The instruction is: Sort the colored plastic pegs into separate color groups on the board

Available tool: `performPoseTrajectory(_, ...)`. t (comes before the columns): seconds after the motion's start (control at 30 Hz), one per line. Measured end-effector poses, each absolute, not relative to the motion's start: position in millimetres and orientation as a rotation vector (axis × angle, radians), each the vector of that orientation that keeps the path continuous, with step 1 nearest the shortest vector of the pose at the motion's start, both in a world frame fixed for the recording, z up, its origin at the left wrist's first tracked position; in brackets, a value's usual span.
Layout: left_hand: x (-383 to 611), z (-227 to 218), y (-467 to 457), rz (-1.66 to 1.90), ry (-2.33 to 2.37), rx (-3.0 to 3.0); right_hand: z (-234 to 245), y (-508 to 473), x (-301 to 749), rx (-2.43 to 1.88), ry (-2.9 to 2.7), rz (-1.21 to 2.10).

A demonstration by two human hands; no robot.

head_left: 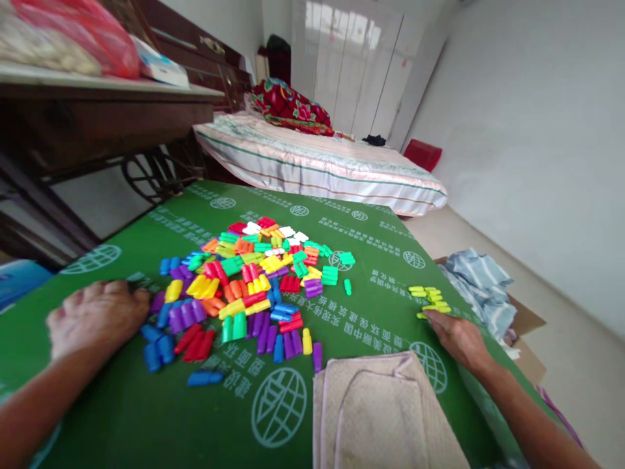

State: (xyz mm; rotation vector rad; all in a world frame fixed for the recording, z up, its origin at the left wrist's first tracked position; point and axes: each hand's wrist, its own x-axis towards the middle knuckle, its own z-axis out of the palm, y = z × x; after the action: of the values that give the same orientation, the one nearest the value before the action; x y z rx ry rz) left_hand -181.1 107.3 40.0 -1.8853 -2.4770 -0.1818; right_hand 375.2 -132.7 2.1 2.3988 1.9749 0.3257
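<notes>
- The left hand [95, 319] rests knuckles up on the green-covered bench [146, 404], with its curled fingers [139, 298] at the left edge of a heap of coloured plastic pieces [244, 286]. Whether it holds anything cannot be told.
- The right hand [456, 339] lies near the bench's right edge, its fingers stretched to touch a small cluster of yellow-green pieces [430, 301], well apart from the heap.
- One green piece [347, 286] lies alone between heap and cluster.
- A folded beige towel [385, 410] lies on the near edge, between the forearms.
- Beyond the bench stands a bed [317, 163] with a red quilt [290, 107].
- A box holding blue striped cloth [478, 280] sits on the floor at right.
</notes>
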Motion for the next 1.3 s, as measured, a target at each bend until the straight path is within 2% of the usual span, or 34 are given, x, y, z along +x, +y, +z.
performPoseTrajectory(0.1, -173, 46, 98, -0.116, -2.447, -1.901, -4, -137, 382, 2.423, 1.985, 0.303)
performPoseTrajectory(0.33, -176, 40, 89, -0.226, -2.374, -1.922, -13, -139, 377, 2.468, 2.033, 0.262)
performPoseTrajectory(0.6, -181, 26, 92, -0.305, -2.341, -1.858, 8, -110, 311, 2.379, 2.436, 0.159)
performPoseTrajectory(0.9, -183, 23, 86, -0.314, -2.321, -1.851, 36, -64, 201, 1.938, 2.915, -0.061)
performPoseTrajectory(1.3, -186, 19, 85, -0.372, -2.291, -1.850, 55, -14, 91, 1.497, 3.246, -0.153)
